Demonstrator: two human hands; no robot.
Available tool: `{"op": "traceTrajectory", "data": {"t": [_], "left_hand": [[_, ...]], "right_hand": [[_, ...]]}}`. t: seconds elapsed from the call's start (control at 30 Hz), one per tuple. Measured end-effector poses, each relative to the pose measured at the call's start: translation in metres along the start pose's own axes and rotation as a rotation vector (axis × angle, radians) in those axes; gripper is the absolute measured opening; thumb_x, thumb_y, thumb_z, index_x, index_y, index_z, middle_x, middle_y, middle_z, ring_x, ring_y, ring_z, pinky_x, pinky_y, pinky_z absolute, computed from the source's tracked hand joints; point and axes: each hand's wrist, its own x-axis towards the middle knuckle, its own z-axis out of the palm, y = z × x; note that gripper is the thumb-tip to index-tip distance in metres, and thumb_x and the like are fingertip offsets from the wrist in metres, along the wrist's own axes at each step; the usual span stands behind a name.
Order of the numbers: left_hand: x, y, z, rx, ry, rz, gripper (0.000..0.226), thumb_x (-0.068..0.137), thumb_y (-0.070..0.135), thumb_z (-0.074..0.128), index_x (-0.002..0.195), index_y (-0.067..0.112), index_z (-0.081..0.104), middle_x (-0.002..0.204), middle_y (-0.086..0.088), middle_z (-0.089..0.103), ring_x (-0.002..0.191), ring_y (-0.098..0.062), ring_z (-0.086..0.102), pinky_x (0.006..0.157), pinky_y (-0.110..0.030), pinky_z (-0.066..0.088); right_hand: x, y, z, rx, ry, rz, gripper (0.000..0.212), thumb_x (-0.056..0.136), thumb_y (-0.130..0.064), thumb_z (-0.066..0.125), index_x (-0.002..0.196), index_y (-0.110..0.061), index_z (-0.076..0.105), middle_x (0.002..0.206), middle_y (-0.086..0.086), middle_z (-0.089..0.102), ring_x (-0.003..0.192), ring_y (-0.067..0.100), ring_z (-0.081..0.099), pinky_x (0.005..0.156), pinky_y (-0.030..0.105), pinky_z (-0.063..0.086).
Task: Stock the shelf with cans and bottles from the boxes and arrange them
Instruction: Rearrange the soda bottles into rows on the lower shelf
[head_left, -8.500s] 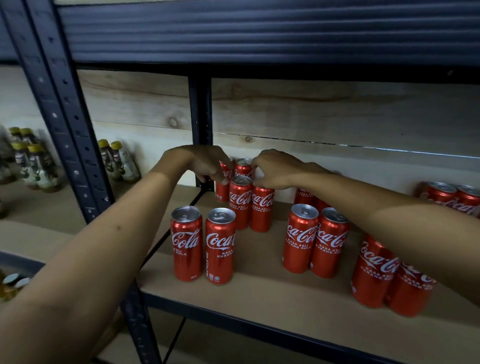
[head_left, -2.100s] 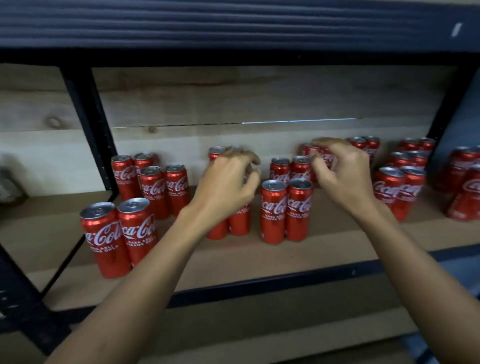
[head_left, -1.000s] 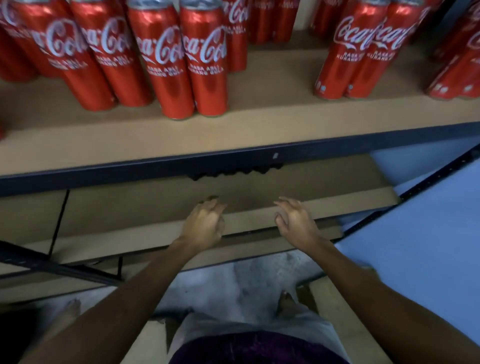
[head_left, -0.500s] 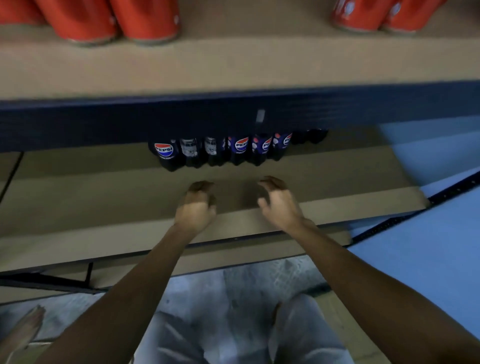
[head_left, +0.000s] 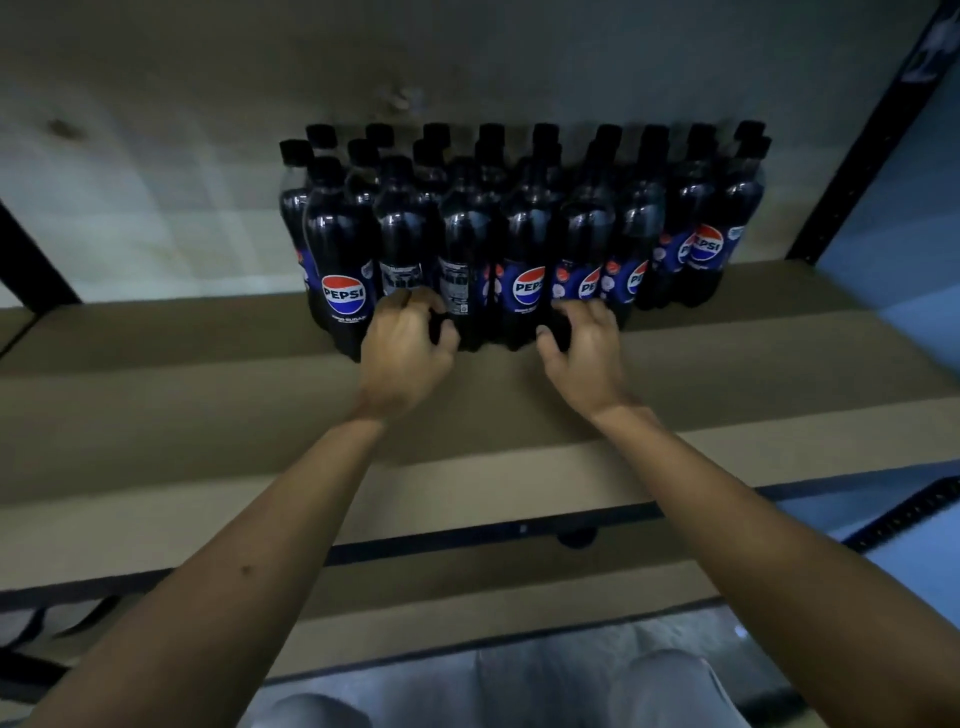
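Note:
Several dark Pepsi bottles (head_left: 524, 234) with black caps stand in tight rows at the back of a lower brown shelf board (head_left: 208, 415). My left hand (head_left: 405, 343) reaches to the front row, and its fingers and thumb curl round the base of a bottle (head_left: 402, 234) whose back label faces me. My right hand (head_left: 582, 338) does the same at the foot of another front-row bottle (head_left: 584, 234), two places to the right. Both bottles stand upright on the board. The red cans are out of view.
A black upright post (head_left: 862, 145) and a blue wall (head_left: 909, 234) bound the shelf on the right. Another dark post (head_left: 31, 270) stands at the left. The shelf's dark front rail (head_left: 467, 535) runs under my forearms. My knees show at the bottom.
The view has dropped from the can shelf to the lower shelf. Both hands have moved forward from the shelf's front to the bases of two front-row Pepsi bottles.

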Motion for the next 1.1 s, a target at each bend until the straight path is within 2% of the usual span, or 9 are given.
{"op": "traceTrajectory", "data": {"t": [0.2,0.47,0.6,0.77,0.87,0.97,1.03,1.1], "left_hand": [[0.013,0.000,0.012,-0.073,0.050,0.022,0.014,0.084,0.022,0.062,0.096,0.015,0.059,0.087,-0.004,0.065,0.078,-0.025,0.063,0.068,-0.038,0.054],[0.017,-0.006,0.035,-0.088,0.048,0.002,0.014,0.083,0.019,0.061,0.096,0.017,0.058,0.085,-0.005,0.068,0.080,-0.028,0.065,0.070,-0.038,0.054],[0.012,-0.008,0.044,-0.103,0.023,-0.019,0.015,0.084,0.019,0.060,0.099,0.018,0.059,0.085,-0.003,0.070,0.081,-0.025,0.066,0.070,-0.034,0.053],[0.004,-0.009,0.052,-0.117,0.011,-0.062,0.018,0.083,0.017,0.060,0.101,0.016,0.061,0.088,-0.005,0.071,0.089,-0.027,0.066,0.076,-0.033,0.049],[-0.004,-0.011,0.057,-0.147,0.001,-0.082,0.019,0.082,0.014,0.061,0.102,0.014,0.061,0.087,-0.004,0.069,0.085,-0.025,0.066,0.078,-0.035,0.052],[-0.009,-0.012,0.061,-0.166,-0.007,-0.117,0.024,0.084,0.013,0.062,0.108,0.011,0.061,0.087,-0.004,0.066,0.085,-0.024,0.064,0.081,-0.036,0.053],[-0.009,-0.012,0.061,-0.181,-0.003,-0.155,0.025,0.085,0.012,0.062,0.109,0.010,0.060,0.086,-0.004,0.065,0.085,-0.024,0.064,0.081,-0.033,0.051],[-0.009,-0.012,0.061,-0.186,0.003,-0.186,0.024,0.085,0.012,0.062,0.109,0.010,0.059,0.084,-0.004,0.064,0.084,-0.024,0.064,0.080,-0.031,0.050]], "right_hand": [[0.014,0.000,0.017,0.040,0.102,0.023,0.045,0.090,-0.036,0.062,0.126,-0.010,0.058,0.115,0.010,0.064,0.110,0.027,0.057,0.088,0.034,0.044],[0.020,0.003,0.026,0.009,0.168,-0.046,0.037,0.092,-0.032,0.060,0.122,-0.011,0.060,0.105,0.005,0.068,0.091,0.023,0.064,0.075,0.031,0.046],[0.013,0.009,0.032,0.040,0.156,-0.032,0.034,0.092,-0.030,0.062,0.120,-0.010,0.061,0.104,0.004,0.069,0.089,0.023,0.066,0.079,0.036,0.051],[0.009,0.018,0.037,0.080,0.155,0.014,0.027,0.090,-0.027,0.063,0.112,-0.010,0.065,0.095,0.002,0.071,0.084,0.023,0.066,0.074,0.032,0.049],[0.009,0.022,0.032,0.153,0.216,0.081,0.020,0.089,-0.023,0.065,0.102,-0.008,0.066,0.079,0.001,0.070,0.078,0.025,0.066,0.070,0.033,0.049],[0.009,0.031,0.024,0.203,0.297,0.139,0.014,0.089,-0.021,0.066,0.092,-0.007,0.066,0.066,-0.002,0.062,0.070,0.025,0.063,0.064,0.031,0.044],[0.012,0.040,0.018,0.228,0.369,0.168,0.012,0.088,-0.020,0.067,0.090,-0.008,0.065,0.066,-0.001,0.058,0.071,0.026,0.061,0.066,0.032,0.044],[0.016,0.052,0.015,0.265,0.431,0.236,0.016,0.085,-0.021,0.068,0.095,-0.008,0.063,0.079,0.006,0.060,0.082,0.029,0.059,0.072,0.035,0.045]]}}
